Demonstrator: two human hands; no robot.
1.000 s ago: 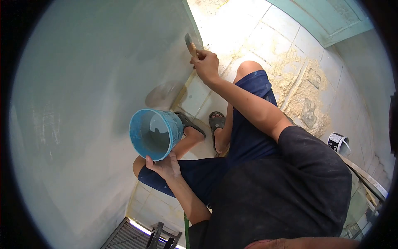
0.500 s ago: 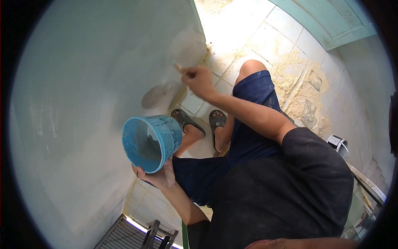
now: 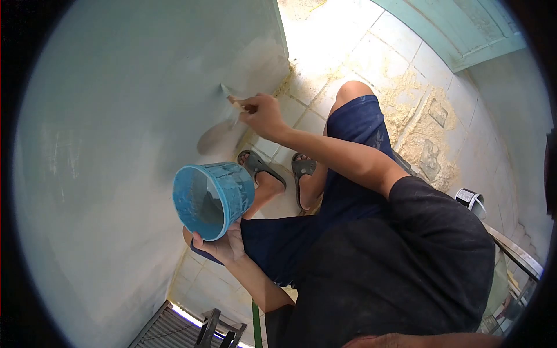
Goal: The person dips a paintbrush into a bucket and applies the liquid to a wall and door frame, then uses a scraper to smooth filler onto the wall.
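My left hand point(image 3: 223, 246) grips a blue plastic bucket point(image 3: 238, 185) from below, with fingers on its rim. The bucket is tilted, its mouth toward the wall, and whitish-grey wet material coats the inside. My right hand point(image 3: 264, 116) is closed around the pale wooden handle of what looks like a paintbrush point(image 3: 235, 103). Its whitish end meets the pale green wall point(image 3: 127, 127), or is very near it. A darker round patch, perhaps a shadow, lies on the wall below the right hand.
Sandy yellowish debris point(image 3: 415, 127) is spread over the white floor tiles point(image 3: 389, 35). A small dark-and-white pail point(image 3: 471, 202) stands at the right. There is a green door panel point(image 3: 481, 35) at top right, and a dark plastic stool point(image 3: 217, 330) below.
My right hand has moved left and slightly down, bringing the brush farther along the wall. The left hand and bucket have barely moved.
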